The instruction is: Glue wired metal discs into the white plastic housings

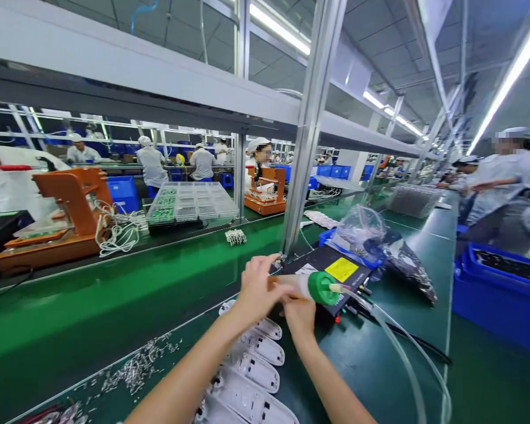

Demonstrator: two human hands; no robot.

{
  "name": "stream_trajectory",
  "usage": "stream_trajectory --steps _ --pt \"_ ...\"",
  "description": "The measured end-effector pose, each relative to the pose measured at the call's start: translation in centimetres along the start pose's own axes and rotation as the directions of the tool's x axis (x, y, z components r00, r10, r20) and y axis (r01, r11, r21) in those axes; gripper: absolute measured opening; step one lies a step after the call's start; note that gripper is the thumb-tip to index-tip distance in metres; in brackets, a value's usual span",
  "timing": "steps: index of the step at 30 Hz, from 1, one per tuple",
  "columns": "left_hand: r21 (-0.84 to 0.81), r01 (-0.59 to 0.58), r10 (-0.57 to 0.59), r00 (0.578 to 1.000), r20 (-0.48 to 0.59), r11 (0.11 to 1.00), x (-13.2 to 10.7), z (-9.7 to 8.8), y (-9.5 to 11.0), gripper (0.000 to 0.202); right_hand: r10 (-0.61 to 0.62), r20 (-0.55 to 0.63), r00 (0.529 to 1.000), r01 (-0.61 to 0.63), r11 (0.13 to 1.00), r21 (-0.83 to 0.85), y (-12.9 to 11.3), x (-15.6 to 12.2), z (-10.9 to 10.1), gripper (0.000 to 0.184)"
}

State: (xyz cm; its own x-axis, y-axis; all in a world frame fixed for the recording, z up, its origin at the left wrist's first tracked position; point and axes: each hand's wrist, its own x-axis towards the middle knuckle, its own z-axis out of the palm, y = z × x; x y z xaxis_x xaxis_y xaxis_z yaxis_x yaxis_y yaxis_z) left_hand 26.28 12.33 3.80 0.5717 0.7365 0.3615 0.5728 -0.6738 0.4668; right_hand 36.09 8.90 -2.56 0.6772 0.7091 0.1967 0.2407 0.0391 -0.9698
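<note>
A dispensing syringe (299, 286) with a green cap (322, 288) lies slantwise in the air above the bench. My left hand (259, 287) is closed around its pale barrel, thumb along the near side. Just below the barrel, my right hand (299, 317) is closed and pressed up close to it; its fingertips are hidden, and what they hold cannot be made out. From the cap a clear tube (395, 338) runs right and down. White plastic shells (258, 371) lie in a row beneath my forearms, and the syringe's tip is out of sight.
A black box with a yellow label (342, 270) sits behind the syringe. A blue tray of bagged parts (357, 238) stands beyond it. Small metal pieces (136, 368) are scattered front left. A green conveyor belt (115, 300) runs alongside. A metal post (311, 129) rises ahead. Co-workers sit across.
</note>
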Motion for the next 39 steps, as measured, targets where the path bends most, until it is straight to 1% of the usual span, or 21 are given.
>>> stream_trajectory --steps 2,3,5,6,8,10,12,18,20,22,25,27,30,33,35,37,39 --pt "0.034 0.115 -0.116 0.993 0.01 0.993 0.0 -0.3 -3.2 0.022 0.097 0.001 0.995 -0.097 0.995 -0.007 0.2 0.4 -0.8 0.028" --pt "0.058 0.161 -0.163 0.986 0.028 0.985 0.0 -0.2 -4.6 0.015 0.125 -0.005 0.992 -0.125 0.992 -0.006 0.2 0.6 -1.1 0.031" --pt "0.104 0.207 -0.216 0.973 0.08 0.973 0.1 0.5 -6.6 0.012 0.139 -0.034 0.99 -0.139 0.99 0.007 0.0 0.9 -1.6 0.038" --pt "0.123 0.211 -0.224 0.969 0.107 0.97 0.2 1.0 -7.2 0.013 0.136 -0.046 0.99 -0.135 0.991 0.015 -0.1 1.0 -1.7 0.04" --pt "0.152 0.199 -0.221 0.964 0.146 0.968 0.5 2.0 -7.5 0.016 0.12 -0.061 0.991 -0.118 0.993 0.028 -0.2 1.1 -1.7 0.042" --pt "0.176 0.184 -0.214 0.962 0.167 0.967 0.9 2.9 -7.1 0.018 0.102 -0.077 0.992 -0.1 0.994 0.034 -0.3 1.1 -1.7 0.042" --pt "0.203 0.18 -0.217 0.96 0.179 0.963 1.3 3.3 -6.6 0.018 0.083 -0.1 0.992 -0.08 0.996 0.036 -0.4 1.1 -1.8 0.041" --pt "0.283 0.186 -0.248 0.948 0.2 0.941 1.5 3.4 -6.0 0.016 0.045 -0.209 0.977 -0.026 0.995 0.097 -2.3 1.1 -3.2 0.035" --pt "0.29 0.184 -0.247 0.948 0.2 0.939 1.5 3.4 -5.9 0.016 0.039 -0.272 0.962 0.004 0.988 0.155 -3.2 1.4 -3.9 0.035" --pt "0.283 0.187 -0.246 0.95 0.191 0.941 1.7 3.2 -5.8 0.016 0.032 -0.339 0.94 0.057 0.967 0.248 -4.1 1.9 -4.6 0.038" --pt "0.253 0.213 -0.256 0.955 0.151 0.944 2.0 2.2 -5.8 0.016 0.061 -0.388 0.92 0.121 0.895 0.428 -5.5 2.7 -5.4 0.043" --pt "0.233 0.246 -0.274 0.957 0.097 0.941 2.1 1.0 -5.9 0.017 0.105 -0.362 0.926 0.117 0.832 0.542 -6.5 3.1 -6.0 0.046" --pt "0.218 0.307 -0.311 0.95 -0.017 0.927 1.5 -1.3 -6.2 0.022 0.176 -0.286 0.942 0.07 0.731 0.678 -7.9 3.6 -6.8 0.049" --pt "0.205 0.344 -0.328 0.938 -0.11 0.916 -0.2 -3.6 -6.6 0.03 0.219 -0.228 0.949 0.035 0.644 0.764 -9.5 3.9 -7.8 0.051" --pt "0.195 0.352 -0.329 0.934 -0.138 0.915 -1.9 -4.9 -6.9 0.033 0.224 -0.204 0.953 0.026 0.611 0.791 -10.7 3.9 -8.7 0.048" --pt "0.188 0.355 -0.333 0.933 -0.141 0.916 -3.8 -6.2 -7.2 0.034 0.227 -0.188 0.956 0.014 0.604 0.797 -11.8 3.6 -9.6 0.042" --pt "0.185 0.354 -0.336 0.934 -0.122 0.917 -5.8 -7.4 -7.5 0.034 0.239 -0.177 0.955 -0.009 0.616 0.787 -12.6 3.0 -10.7 0.036"
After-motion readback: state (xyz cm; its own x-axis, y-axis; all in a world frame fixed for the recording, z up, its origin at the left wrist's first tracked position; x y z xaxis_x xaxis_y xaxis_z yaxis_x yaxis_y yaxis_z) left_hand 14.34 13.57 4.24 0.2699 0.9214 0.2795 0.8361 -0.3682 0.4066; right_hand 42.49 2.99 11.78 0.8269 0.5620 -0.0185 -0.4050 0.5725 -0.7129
